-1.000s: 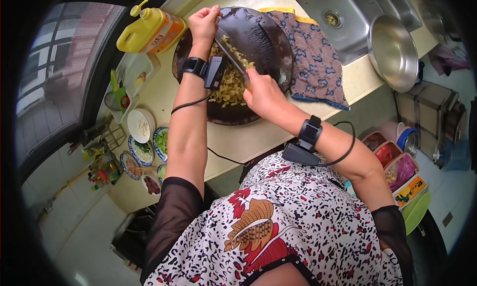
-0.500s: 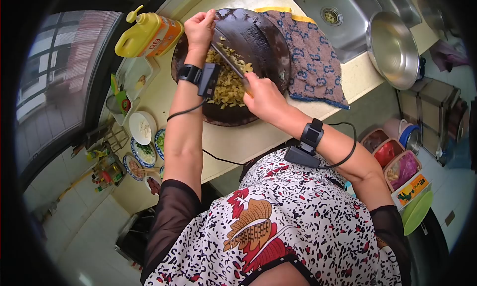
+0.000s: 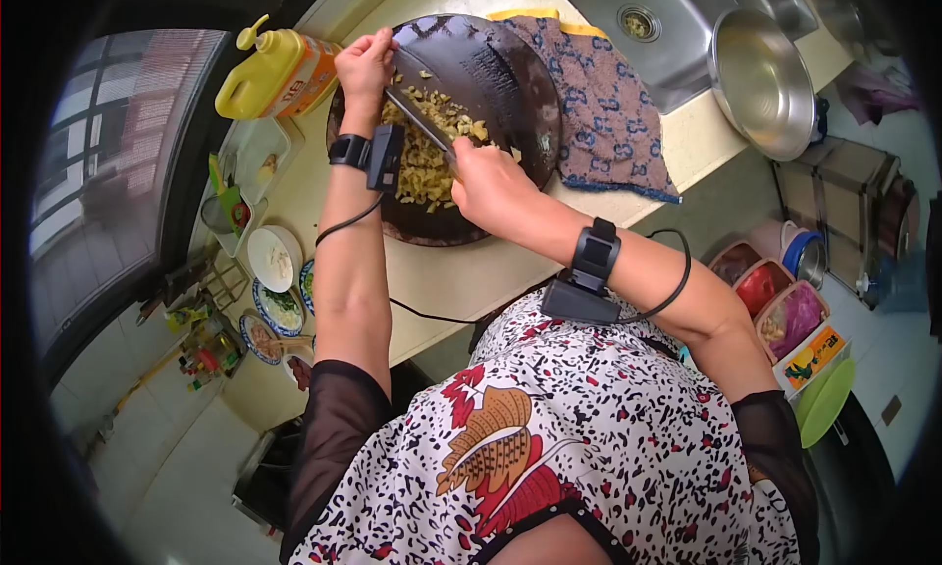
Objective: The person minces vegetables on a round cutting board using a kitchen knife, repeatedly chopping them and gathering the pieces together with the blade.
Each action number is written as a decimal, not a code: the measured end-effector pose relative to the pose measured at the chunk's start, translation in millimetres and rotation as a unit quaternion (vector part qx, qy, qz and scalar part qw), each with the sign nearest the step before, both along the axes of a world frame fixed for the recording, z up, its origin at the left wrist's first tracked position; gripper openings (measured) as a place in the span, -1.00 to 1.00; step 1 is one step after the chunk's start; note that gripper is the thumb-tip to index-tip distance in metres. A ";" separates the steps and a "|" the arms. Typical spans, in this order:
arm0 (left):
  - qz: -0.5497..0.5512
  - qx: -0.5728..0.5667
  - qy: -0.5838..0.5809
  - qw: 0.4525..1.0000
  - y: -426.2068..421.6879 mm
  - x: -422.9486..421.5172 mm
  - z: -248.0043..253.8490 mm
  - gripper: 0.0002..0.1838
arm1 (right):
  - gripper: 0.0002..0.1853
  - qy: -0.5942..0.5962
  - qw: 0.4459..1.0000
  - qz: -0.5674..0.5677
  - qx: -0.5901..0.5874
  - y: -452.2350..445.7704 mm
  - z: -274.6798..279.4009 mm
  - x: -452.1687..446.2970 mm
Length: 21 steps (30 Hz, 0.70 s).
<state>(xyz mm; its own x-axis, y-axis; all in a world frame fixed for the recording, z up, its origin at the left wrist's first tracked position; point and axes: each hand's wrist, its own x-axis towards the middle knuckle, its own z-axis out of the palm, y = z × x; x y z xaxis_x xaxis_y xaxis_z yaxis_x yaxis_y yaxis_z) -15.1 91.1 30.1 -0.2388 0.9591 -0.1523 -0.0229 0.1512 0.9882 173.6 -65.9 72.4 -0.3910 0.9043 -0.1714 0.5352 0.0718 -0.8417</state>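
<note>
The right hand (image 3: 491,180) is closed firmly around the handle of a knife (image 3: 420,120). The left hand (image 3: 364,71) has its fingers curled together near the far end of the blade; whether they pinch the blade, I cannot tell. The knife lies across chopped yellowish pieces (image 3: 424,179), which spread over the left half of a dark round board (image 3: 505,79) and reach close to its near edge. The board stands on the countertop (image 3: 442,275), with a patterned towel (image 3: 610,108) beside its right edge.

The knife is probably stiff and rather heavy toward the blade, so the handle is the right place for holding. The pieces look moist, soft and slightly slippery; they can scatter easily, and are better gathered from the sides, in small heaps, with fingers away from the cutting edge.
</note>
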 end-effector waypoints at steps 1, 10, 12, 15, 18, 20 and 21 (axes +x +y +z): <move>-0.004 -0.008 -0.014 1.000 -1.4 -2.7 -4.6 -0.73 | -0.72 -0.013 1.000 0.009 -0.004 1.2 2.8 -1.9; 0.037 0.090 0.013 0.995 -18.4 8.2 8.0 -0.70 | -0.45 0.027 0.999 0.009 0.016 -18.7 -24.3 8.5; 0.015 0.040 -0.010 0.999 -12.9 -10.0 11.3 -0.71 | -0.55 0.026 0.999 0.013 0.026 -12.0 -15.8 -2.4; 0.008 -0.012 -0.014 1.000 -12.4 -21.8 -5.5 -0.72 | -0.75 -0.033 0.998 0.054 0.012 2.5 3.1 -11.1; 0.036 0.020 -0.002 0.999 -18.1 -10.4 -5.3 -0.72 | -0.72 0.012 0.999 0.028 0.045 -8.4 -18.3 -5.1; 0.035 0.071 0.026 0.996 -23.0 -1.3 -1.4 -0.71 | -0.53 0.045 0.998 0.028 0.023 -18.0 -35.4 4.4; 0.040 0.084 0.029 0.995 -27.5 4.2 6.6 -0.70 | -0.51 0.033 0.999 0.032 0.023 -19.3 -32.5 6.7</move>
